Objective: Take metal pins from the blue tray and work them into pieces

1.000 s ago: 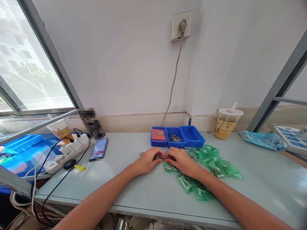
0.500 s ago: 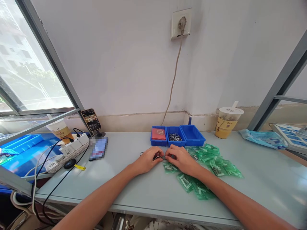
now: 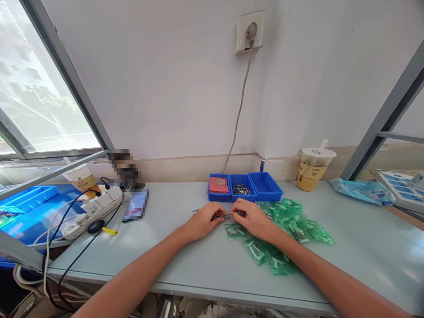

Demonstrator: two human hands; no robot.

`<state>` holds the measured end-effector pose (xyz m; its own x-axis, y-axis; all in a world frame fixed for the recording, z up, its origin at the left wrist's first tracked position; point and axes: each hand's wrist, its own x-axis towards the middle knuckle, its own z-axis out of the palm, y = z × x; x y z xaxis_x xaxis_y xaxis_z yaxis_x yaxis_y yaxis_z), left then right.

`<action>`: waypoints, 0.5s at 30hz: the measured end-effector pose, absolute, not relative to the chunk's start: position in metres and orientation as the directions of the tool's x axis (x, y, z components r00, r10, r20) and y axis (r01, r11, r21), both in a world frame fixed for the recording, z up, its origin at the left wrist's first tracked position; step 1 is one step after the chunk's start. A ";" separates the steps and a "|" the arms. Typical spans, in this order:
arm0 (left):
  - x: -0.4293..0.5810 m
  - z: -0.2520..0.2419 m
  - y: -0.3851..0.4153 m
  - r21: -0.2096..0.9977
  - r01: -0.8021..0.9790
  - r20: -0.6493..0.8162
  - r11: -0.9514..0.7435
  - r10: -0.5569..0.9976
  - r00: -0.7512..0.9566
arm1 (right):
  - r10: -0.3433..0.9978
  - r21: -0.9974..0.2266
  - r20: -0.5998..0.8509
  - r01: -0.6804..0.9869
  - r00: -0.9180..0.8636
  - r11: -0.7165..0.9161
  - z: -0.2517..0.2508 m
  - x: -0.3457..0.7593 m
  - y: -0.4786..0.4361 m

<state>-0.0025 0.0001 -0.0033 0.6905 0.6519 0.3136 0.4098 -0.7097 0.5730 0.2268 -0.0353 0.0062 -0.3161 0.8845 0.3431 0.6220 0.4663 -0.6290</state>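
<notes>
At the middle of the table, my left hand (image 3: pixel 206 220) is closed with fingers curled round thin dark metal pieces (image 3: pixel 219 217), whose tips poke out toward the right. Just left of its knuckles a thin dark rod (image 3: pixel 195 211) shows. My right hand (image 3: pixel 249 217) is close beside it, its thumb and fingers pinched together; what they hold, if anything, is hidden. Small green plastic bags (image 3: pixel 256 252) with metal screws inside lie around and under the right wrist. Behind the hands are blue bins: one with red packets (image 3: pixel 218 185), one with loose screws (image 3: pixel 241 189).
A third blue bin (image 3: pixel 266 187) adjoins on the right. A drink cup (image 3: pixel 313 170) and a light-blue packet (image 3: pixel 362 192) stand and lie farther right. To the left are a phone (image 3: pixel 135 206), a power strip (image 3: pixel 94 212), cables and a yellow tag (image 3: pixel 110 231).
My right hand has shifted slightly up and away from the left fingertips, so the ends of the metal pieces show more clearly. The left hand has barely moved.
</notes>
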 end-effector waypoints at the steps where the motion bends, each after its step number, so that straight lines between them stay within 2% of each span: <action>1: -0.002 -0.004 0.000 0.571 0.411 0.315 -0.710 0.652 0.689 | 0.884 -0.631 0.346 0.619 -0.314 0.467 0.006 0.227 -0.035; 8: -0.002 -0.004 0.001 0.540 0.430 0.330 -0.724 0.652 0.683 | 0.881 -0.626 0.372 0.623 -0.292 0.470 0.004 0.230 -0.030; 15: -0.002 -0.005 0.001 0.510 0.425 0.359 -0.748 0.634 0.685 | 0.881 -0.554 0.361 0.689 -0.307 0.467 0.003 0.230 -0.032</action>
